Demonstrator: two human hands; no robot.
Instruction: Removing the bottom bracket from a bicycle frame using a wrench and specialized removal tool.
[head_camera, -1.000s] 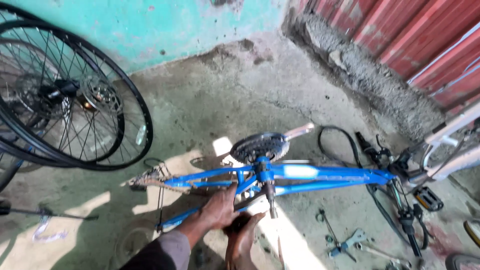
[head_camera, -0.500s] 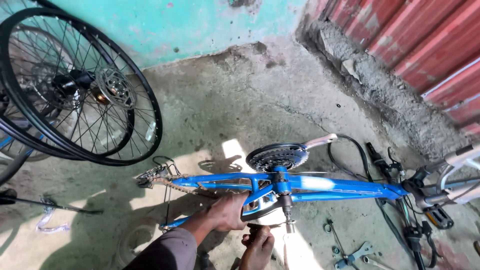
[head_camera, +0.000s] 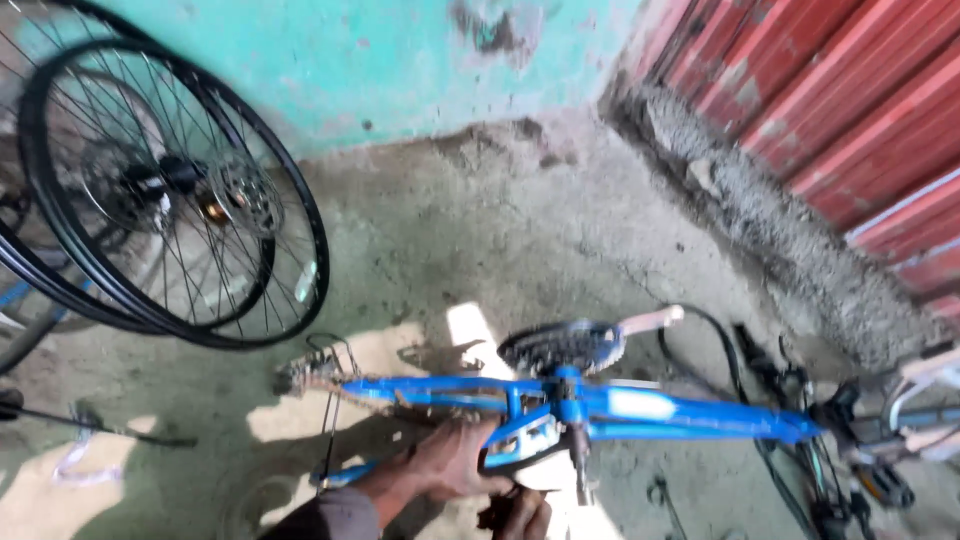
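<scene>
Bike frame (head_camera: 640, 410), blue, is lying on its side across the concrete floor (head_camera: 480, 250), low in the view, wheels off it. Going left to right: two loose spoked wheels (head_camera: 170, 200) are leaning against the teal wall (head_camera: 380, 60), well apart from the frame; a thin dark rod-like tool (head_camera: 90, 425) is lying on the floor below them. Rear dropout end (head_camera: 300, 378) of the frame is pointing left, bare. Left hand (head_camera: 450, 465) is closing around the lower tube near the bottom bracket, fingers wrapped over it. Right hand (head_camera: 515, 512) is sitting just below, mostly cut off by the frame edge; cannot tell whether it is gripping anything. Chainring and crank (head_camera: 575, 345) are still mounted, crank arm sticking up to the right. Cables and handlebar parts (head_camera: 800, 400) are trailing at the far right beside the red corrugated wall (head_camera: 860, 110). Judgement: strip-down looks partly done, with wheels off while the crankset and cables are remaining on.
</scene>
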